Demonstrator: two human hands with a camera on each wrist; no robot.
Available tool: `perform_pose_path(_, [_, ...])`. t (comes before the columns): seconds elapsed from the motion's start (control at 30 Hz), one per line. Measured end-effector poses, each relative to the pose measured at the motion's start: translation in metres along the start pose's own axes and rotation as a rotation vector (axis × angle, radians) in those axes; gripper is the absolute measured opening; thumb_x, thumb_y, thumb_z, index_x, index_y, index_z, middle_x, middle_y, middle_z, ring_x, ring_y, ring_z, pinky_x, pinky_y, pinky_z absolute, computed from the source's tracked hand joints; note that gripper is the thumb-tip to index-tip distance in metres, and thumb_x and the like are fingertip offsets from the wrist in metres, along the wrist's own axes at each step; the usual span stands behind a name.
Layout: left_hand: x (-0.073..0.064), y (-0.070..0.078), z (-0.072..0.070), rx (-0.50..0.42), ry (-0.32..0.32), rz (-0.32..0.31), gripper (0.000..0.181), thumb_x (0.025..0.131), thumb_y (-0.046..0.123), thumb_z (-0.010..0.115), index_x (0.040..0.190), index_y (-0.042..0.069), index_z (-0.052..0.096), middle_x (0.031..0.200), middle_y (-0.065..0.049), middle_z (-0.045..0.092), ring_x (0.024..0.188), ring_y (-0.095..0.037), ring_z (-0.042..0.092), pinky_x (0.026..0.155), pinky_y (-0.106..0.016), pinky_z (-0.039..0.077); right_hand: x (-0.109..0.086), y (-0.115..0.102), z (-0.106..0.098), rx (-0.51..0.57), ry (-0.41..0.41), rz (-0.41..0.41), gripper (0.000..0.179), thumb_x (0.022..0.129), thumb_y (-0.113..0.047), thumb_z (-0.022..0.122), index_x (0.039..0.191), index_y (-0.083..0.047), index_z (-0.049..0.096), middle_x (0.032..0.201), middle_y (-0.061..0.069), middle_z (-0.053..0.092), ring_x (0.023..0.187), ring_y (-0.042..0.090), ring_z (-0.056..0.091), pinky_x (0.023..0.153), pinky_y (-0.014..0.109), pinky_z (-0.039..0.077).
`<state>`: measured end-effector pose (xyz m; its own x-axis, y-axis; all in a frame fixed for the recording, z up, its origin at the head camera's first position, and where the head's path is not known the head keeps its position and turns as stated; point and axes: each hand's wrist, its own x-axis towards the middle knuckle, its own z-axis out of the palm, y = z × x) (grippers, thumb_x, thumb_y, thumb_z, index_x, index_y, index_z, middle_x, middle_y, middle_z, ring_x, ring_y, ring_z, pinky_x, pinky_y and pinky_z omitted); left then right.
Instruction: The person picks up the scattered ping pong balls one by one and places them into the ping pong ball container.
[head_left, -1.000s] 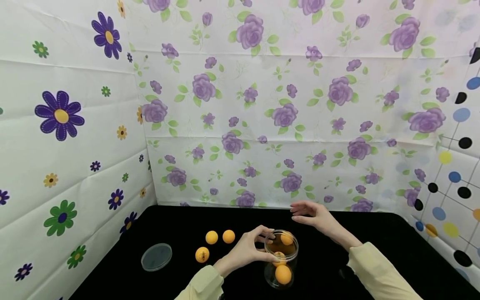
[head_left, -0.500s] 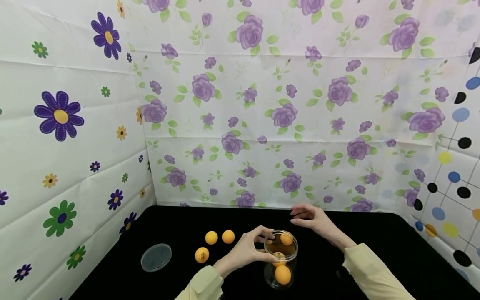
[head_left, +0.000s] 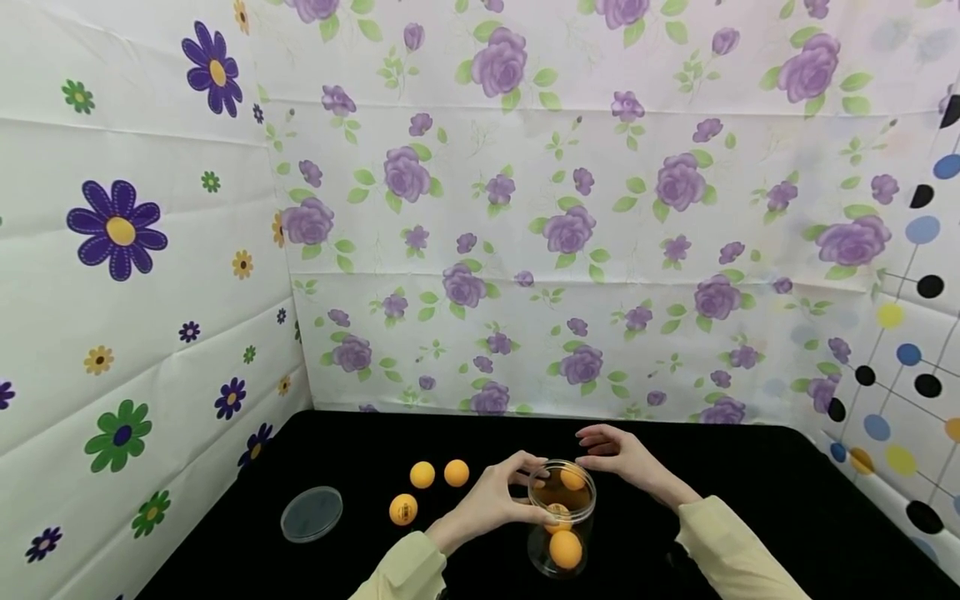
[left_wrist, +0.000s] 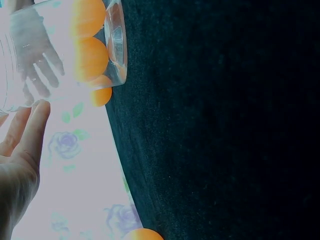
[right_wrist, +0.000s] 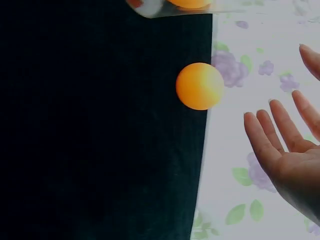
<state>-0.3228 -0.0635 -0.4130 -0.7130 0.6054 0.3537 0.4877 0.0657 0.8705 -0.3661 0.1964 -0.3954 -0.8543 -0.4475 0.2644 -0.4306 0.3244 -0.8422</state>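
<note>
My left hand (head_left: 495,498) grips a clear plastic jar (head_left: 564,497) near its rim, thumb at the front and fingers at the back. The jar stands upright, its top uncovered. Inside lie orange table tennis balls (head_left: 566,550); two show in the left wrist view. Another orange ball (right_wrist: 200,86) sits on the black cloth beyond the jar, partly seen through its mouth in the head view. Behind and right of the jar, my right hand (head_left: 628,457) hovers with loosely bent fingers, holding nothing. In the right wrist view its fingers (right_wrist: 262,137) are spread apart, away from that ball.
Left of the jar, several orange balls (head_left: 422,475) lie on the black tabletop (head_left: 360,450). A clear round lid (head_left: 311,514) rests farther left. Flower-patterned sheets (head_left: 450,350) hang behind and to the left; a dotted one (head_left: 922,400) hangs at the right.
My right hand has come down and a little left, closer to the jar's far side. The left hand, jar and balls have stayed put.
</note>
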Motion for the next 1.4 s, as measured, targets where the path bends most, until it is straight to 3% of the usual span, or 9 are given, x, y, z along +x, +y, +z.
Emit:
perform_pose_path(0.2, [0.001, -0.004, 0.000, 0.006, 0.002, -0.003, 0.051, 0.079, 0.014, 0.072, 0.124, 0.012, 0.049, 0.117, -0.012, 0.052, 0.101, -0.027, 0.053, 0.073, -0.027, 0.050, -0.007, -0.014, 0.005, 0.001, 0.010, 0.024, 0.046, 0.084, -0.012, 0.066, 0.119, 0.011, 0.049, 0.111, 0.026, 0.052, 0.096, 0.038, 0.053, 0.076, 0.042, 0.048])
perform_pose_path(0.6, [0.000, 0.002, 0.000, -0.015, 0.000, -0.014, 0.051, 0.079, 0.010, 0.072, 0.124, 0.006, 0.048, 0.117, -0.017, 0.051, 0.102, -0.035, 0.051, 0.073, -0.027, 0.051, 0.002, 0.032, 0.005, 0.008, 0.045, 0.052, 0.051, 0.083, -0.017, 0.068, 0.124, 0.004, 0.047, 0.114, 0.026, 0.049, 0.095, 0.034, 0.054, 0.074, 0.040, 0.049])
perform_pose_path(0.8, [0.000, -0.003, 0.000, -0.001, 0.003, -0.018, 0.050, 0.079, 0.010, 0.071, 0.124, 0.012, 0.049, 0.117, -0.012, 0.051, 0.102, -0.032, 0.052, 0.074, -0.027, 0.050, 0.002, 0.037, 0.007, -0.003, 0.074, 0.088, 0.055, 0.080, -0.019, 0.071, 0.126, 0.001, 0.047, 0.115, 0.025, 0.047, 0.094, 0.032, 0.053, 0.073, 0.039, 0.049])
perform_pose_path(1.07, [0.002, -0.006, 0.000, 0.007, 0.008, 0.004, 0.050, 0.079, 0.010, 0.072, 0.123, 0.008, 0.049, 0.113, -0.001, 0.053, 0.102, -0.034, 0.052, 0.073, -0.027, 0.051, 0.006, 0.042, 0.010, -0.002, 0.066, 0.084, 0.050, 0.081, -0.016, 0.070, 0.121, 0.003, 0.049, 0.114, 0.027, 0.048, 0.094, 0.035, 0.053, 0.071, 0.038, 0.050])
perform_pose_path(1.4, [0.000, -0.002, -0.001, -0.033, -0.007, -0.009, 0.051, 0.079, 0.010, 0.072, 0.125, 0.009, 0.048, 0.114, -0.001, 0.053, 0.104, -0.039, 0.049, 0.075, -0.028, 0.050, 0.011, 0.047, 0.017, -0.082, 0.028, 0.047, 0.048, 0.080, -0.016, 0.071, 0.118, 0.006, 0.051, 0.108, 0.025, 0.051, 0.089, 0.034, 0.055, 0.069, 0.039, 0.049])
